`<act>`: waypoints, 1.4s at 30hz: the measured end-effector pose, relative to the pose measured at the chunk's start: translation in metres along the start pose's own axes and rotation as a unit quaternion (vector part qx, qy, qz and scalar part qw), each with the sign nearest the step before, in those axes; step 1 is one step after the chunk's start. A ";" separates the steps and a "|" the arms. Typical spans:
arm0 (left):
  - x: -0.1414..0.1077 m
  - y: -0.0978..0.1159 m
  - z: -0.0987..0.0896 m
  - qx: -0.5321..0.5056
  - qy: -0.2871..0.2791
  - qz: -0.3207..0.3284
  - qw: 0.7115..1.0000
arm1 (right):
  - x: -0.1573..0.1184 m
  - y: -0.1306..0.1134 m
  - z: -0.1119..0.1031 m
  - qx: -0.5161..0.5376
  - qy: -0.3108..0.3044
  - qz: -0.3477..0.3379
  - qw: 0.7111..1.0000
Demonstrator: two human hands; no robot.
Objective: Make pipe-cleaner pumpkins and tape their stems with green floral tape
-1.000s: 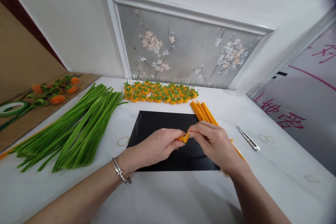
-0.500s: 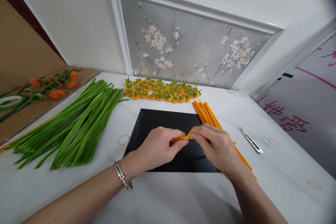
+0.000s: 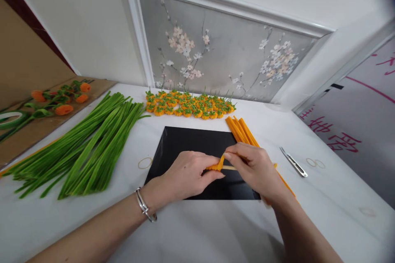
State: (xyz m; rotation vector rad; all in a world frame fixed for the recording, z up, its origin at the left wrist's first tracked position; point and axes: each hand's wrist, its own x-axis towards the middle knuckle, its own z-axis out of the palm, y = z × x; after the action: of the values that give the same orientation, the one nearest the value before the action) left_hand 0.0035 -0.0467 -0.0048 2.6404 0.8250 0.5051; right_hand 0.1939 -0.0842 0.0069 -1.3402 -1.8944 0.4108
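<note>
Above a black mat [image 3: 191, 139], my left hand [image 3: 191, 172] pinches an orange fuzzy strip [image 3: 217, 166] coiled around a thin pale stick [image 3: 229, 168]. My right hand [image 3: 253, 166] is closed on the upper end of the same strip, which rises from the coil to its thumb and fingertip. The stick points right, toward the right palm, where its end is hidden. Behind the right hand lies a bundle of orange strips [image 3: 242, 130], partly over the mat's corner.
Green strips [image 3: 101, 144] spread at the left. Small orange pieces with green tops [image 3: 188, 104] line the wall. Metal snips [image 3: 293, 162] and rubber bands [image 3: 315, 162] lie right. Green tape [image 3: 12, 119] and orange flowers [image 3: 64, 109] rest on cardboard at far left.
My right thumb and fingertip have lifted the strip's end upward from the coil, and more of the pale stick shows between my hands. The view has shifted slightly.
</note>
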 end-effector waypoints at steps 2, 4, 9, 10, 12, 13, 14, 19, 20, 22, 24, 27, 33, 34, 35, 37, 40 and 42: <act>0.000 0.001 0.001 -0.005 0.008 -0.004 1.000 | 0.001 0.004 -0.003 0.028 -0.038 0.044 0.998; 0.000 0.001 0.001 -0.015 0.021 -0.009 1.000 | 0.002 0.009 -0.004 0.056 -0.075 0.080 0.992; -0.002 0.004 -0.002 -0.056 0.036 -0.019 0.998 | 0.003 0.019 -0.002 0.077 -0.114 0.121 0.983; -0.003 0.004 -0.003 -0.063 0.034 -0.016 0.997 | 0.004 0.020 -0.002 0.081 -0.119 0.127 0.981; -0.002 0.004 -0.004 -0.076 0.030 -0.010 0.997 | 0.004 0.020 -0.001 0.092 -0.127 0.132 0.979; -0.002 0.004 -0.004 -0.083 0.030 -0.008 0.996 | 0.004 0.020 -0.002 0.097 -0.129 0.132 0.978; -0.002 0.004 -0.004 -0.089 0.032 -0.009 0.996 | 0.004 0.020 -0.002 0.100 -0.130 0.131 0.978; -0.001 0.004 -0.002 -0.095 0.067 -0.010 0.993 | 0.002 0.017 -0.003 0.113 -0.149 0.125 0.974; -0.001 0.004 -0.002 -0.096 0.074 -0.006 0.993 | 0.002 0.016 -0.003 0.115 -0.156 0.124 0.973; -0.001 0.003 -0.001 -0.102 0.084 0.001 0.991 | 0.002 0.014 -0.004 0.118 -0.172 0.119 0.971; -0.001 0.003 0.000 -0.108 0.089 0.003 0.990 | 0.001 0.013 -0.005 0.119 -0.186 0.111 0.969; -0.001 0.002 0.000 -0.112 0.092 0.002 0.989 | 0.001 0.011 -0.006 0.115 -0.196 0.106 0.968; -0.001 0.000 0.002 -0.124 0.108 0.018 0.986 | -0.001 0.007 -0.006 0.103 -0.218 0.103 0.965; -0.001 0.000 0.002 -0.126 0.109 0.019 0.986 | 0.000 0.006 -0.006 0.104 -0.221 0.095 0.965; -0.001 0.000 0.002 -0.128 0.109 0.020 0.986 | 0.000 0.005 -0.006 0.106 -0.224 0.087 0.965; -0.001 0.000 0.002 -0.132 0.108 0.020 0.985 | -0.001 0.005 -0.006 0.109 -0.230 0.080 0.964; -0.002 0.000 0.001 -0.134 0.110 0.024 0.985 | -0.001 0.005 -0.007 0.113 -0.237 0.081 0.962; -0.002 0.000 0.000 -0.132 0.114 0.026 0.984 | -0.002 0.005 -0.007 0.115 -0.237 0.080 0.961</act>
State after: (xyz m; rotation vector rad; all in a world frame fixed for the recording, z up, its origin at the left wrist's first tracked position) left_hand 0.0019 -0.0482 -0.0052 2.3940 0.6992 0.8803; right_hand 0.2021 -0.0848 0.0075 -1.3218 -2.0372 1.0812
